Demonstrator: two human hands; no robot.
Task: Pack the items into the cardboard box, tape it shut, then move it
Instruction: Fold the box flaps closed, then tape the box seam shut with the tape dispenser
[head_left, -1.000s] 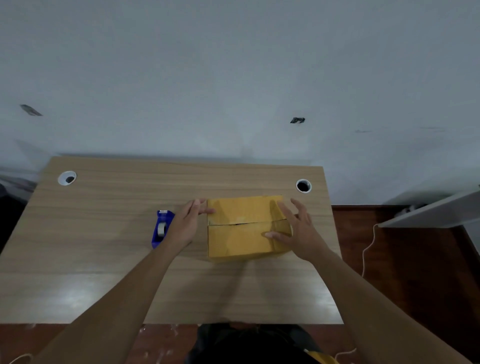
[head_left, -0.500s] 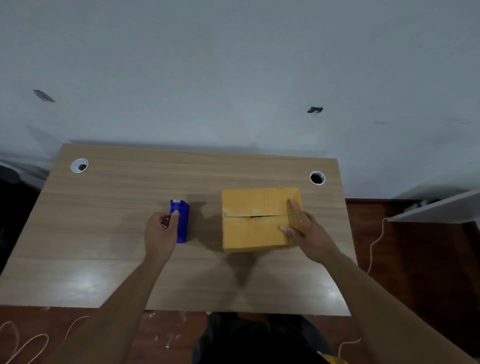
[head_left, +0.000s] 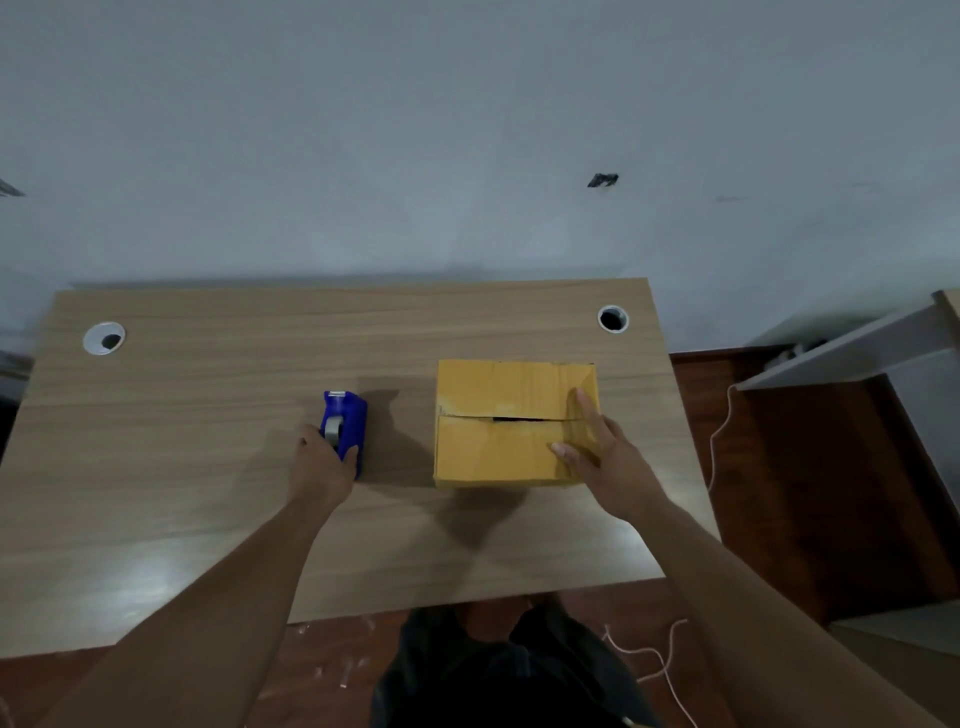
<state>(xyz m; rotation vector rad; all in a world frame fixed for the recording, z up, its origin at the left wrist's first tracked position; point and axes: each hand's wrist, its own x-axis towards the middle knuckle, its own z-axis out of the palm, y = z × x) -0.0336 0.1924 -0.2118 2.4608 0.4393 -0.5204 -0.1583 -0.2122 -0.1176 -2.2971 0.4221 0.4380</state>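
Note:
A yellow-brown cardboard box (head_left: 498, 426) stands on the wooden desk (head_left: 208, 467), right of centre. Its two top flaps are folded down and meet at a seam with a small dark gap. My right hand (head_left: 602, 462) lies flat on the box's right end, fingers spread across both flaps. A blue tape dispenser (head_left: 349, 415) with a grey roll stands left of the box. My left hand (head_left: 322, 467) wraps around its near end. The box's contents are hidden.
Two round cable holes sit near the desk's back corners, one at the left (head_left: 104, 338) and one at the right (head_left: 613, 318). A grey wall rises behind the desk. A white cord (head_left: 719, 431) hangs by the right edge, beside a grey shelf (head_left: 852, 343).
My left hand left the box's left end, moved left to the tape dispenser and closed around it. My right hand stayed pressed on the box's flaps.

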